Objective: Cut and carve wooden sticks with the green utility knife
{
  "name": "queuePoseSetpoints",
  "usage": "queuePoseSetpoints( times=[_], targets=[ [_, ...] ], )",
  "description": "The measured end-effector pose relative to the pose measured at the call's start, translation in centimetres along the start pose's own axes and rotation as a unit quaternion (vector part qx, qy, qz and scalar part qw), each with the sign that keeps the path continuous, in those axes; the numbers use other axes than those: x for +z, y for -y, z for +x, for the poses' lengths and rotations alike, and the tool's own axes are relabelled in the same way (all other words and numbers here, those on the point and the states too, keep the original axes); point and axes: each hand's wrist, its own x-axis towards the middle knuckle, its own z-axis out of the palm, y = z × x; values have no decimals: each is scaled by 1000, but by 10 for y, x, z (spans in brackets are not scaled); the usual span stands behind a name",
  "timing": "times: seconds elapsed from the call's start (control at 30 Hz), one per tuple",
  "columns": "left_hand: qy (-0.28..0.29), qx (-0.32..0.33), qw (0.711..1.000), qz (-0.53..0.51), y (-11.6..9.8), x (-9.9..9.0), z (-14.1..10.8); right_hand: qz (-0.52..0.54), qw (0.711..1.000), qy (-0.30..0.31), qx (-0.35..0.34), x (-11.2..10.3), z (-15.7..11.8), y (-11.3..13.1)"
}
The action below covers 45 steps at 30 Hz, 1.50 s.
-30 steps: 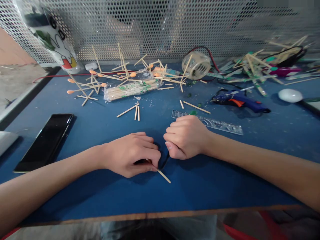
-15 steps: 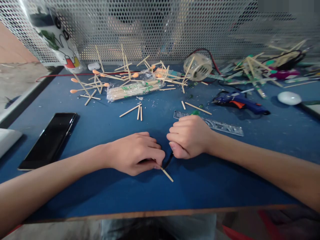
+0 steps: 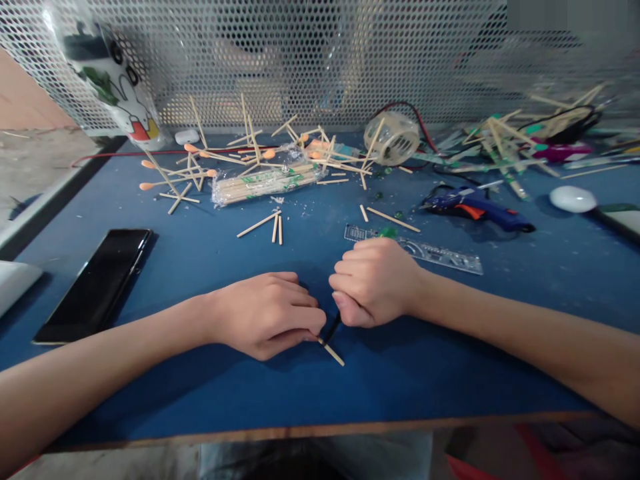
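Observation:
Close to the front of the blue table, my left hand [image 3: 273, 313] is pinched on a thin wooden stick [image 3: 334, 354], whose free end points toward the table's front edge. My right hand [image 3: 380, 281] is closed in a fist around a slim dark tool [image 3: 332, 328]. Its black, blade-like end slants down to the stick beside my left fingertips. The rest of that tool is hidden inside the fist, so its kind is unclear. Just behind my right hand lies a clear plastic ruler [image 3: 445, 258].
A phone [image 3: 95, 287] lies at left. Cut sticks [image 3: 259, 224], a bag of sticks [image 3: 267, 183] and stick frames [image 3: 185, 190] are farther back. A blue glue gun [image 3: 480, 208] and a white rounded object [image 3: 573, 199] sit at right. A bottle [image 3: 117, 93] stands by the mesh panel [image 3: 280, 60].
Both hands have stayed almost in place, the right one shifting slightly left and toward me with the dark tool against the stick. The camera view has moved a little.

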Motion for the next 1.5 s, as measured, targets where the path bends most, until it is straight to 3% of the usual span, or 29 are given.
queuePoseSetpoints(
  times=[0.57,0.8,0.93,1.1,1.27,1.5],
  targets=[
    [10,-15,1000,-13,0,-1,2,-6,997,-33,-63,1,2,-11],
    [-4,-5,1000,-2,0,2,1,-42,997,-54,-24,-1,3,1],
    [3,-15,1000,-8,1,0,1,-49,996,-68,-40,-2,3,-4],
    [8,0,999,53,-2,2,0,-42,997,-54,-28,-2,3,0],
    [-26,61,982,176,-7,5,-1,-22,998,-48,-34,-2,2,1],
    [-4,44,987,157,-6,4,-1,-8,997,-46,-54,3,6,-13]
  ],
)
